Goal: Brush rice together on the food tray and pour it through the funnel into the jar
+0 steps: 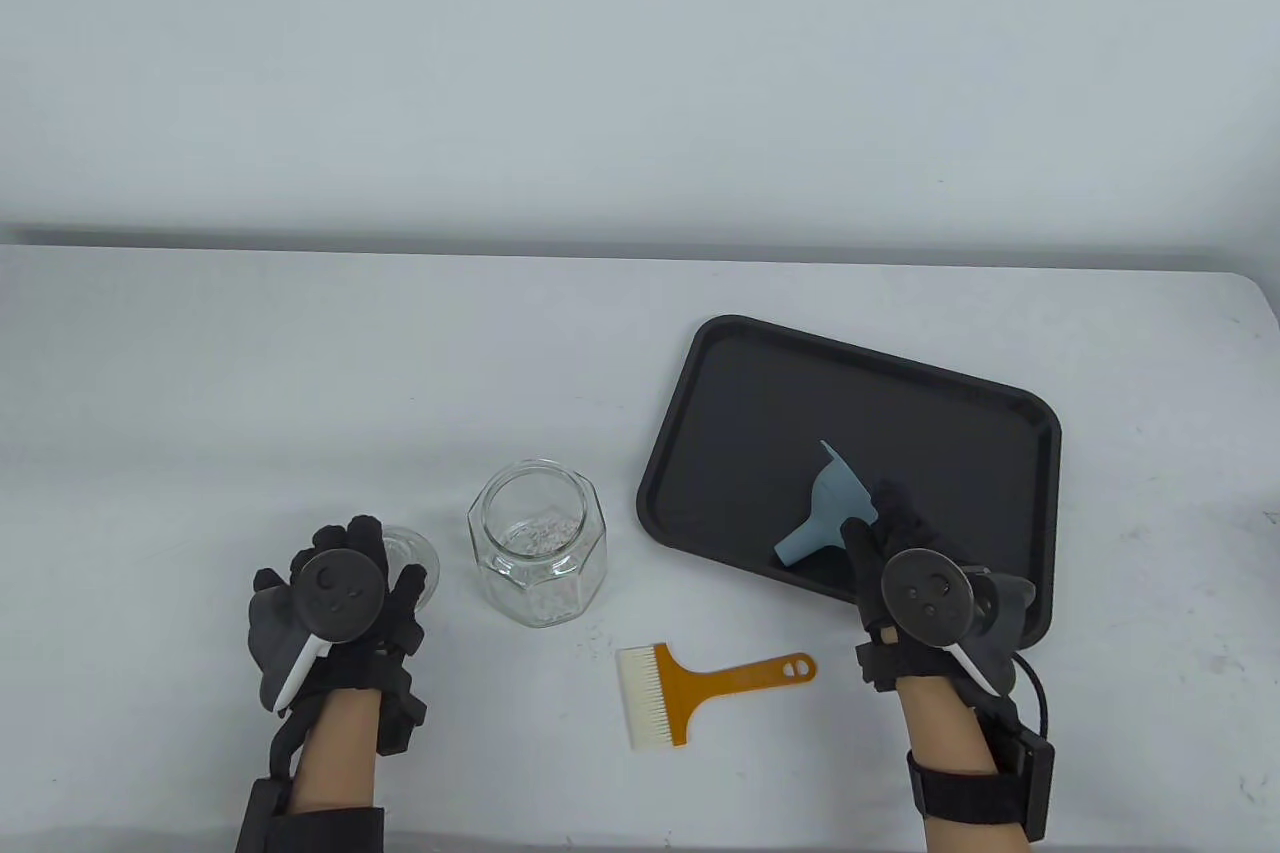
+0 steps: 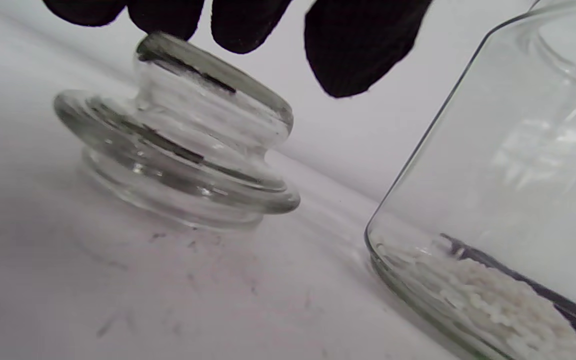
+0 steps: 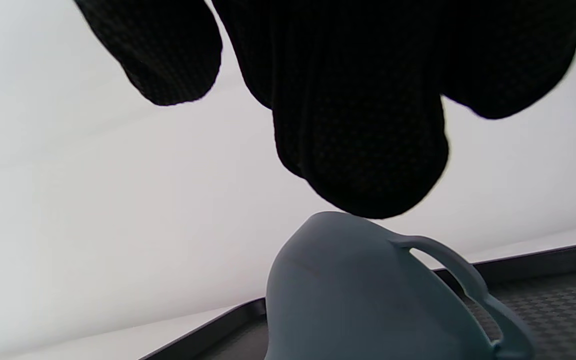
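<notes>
Looking nearly finished: the rice [image 2: 493, 305] is lying in the faceted glass jar [image 1: 537, 557], and the black textured tray [image 1: 720, 373] is showing no grains. The left hand [image 1: 335, 598] is touching the glass lid [image 2: 183, 140] with relaxed fingers, maybe to close up. The right hand [image 1: 915, 573] is touching the matte blue funnel [image 1: 825, 508]; I cannot tell whether it is gripping

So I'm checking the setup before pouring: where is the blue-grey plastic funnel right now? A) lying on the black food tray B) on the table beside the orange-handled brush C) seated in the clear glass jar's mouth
A: the blue-grey plastic funnel lies on its side on the black food tray, under the right hand; the clear glass jar's mouth is open.
</notes>
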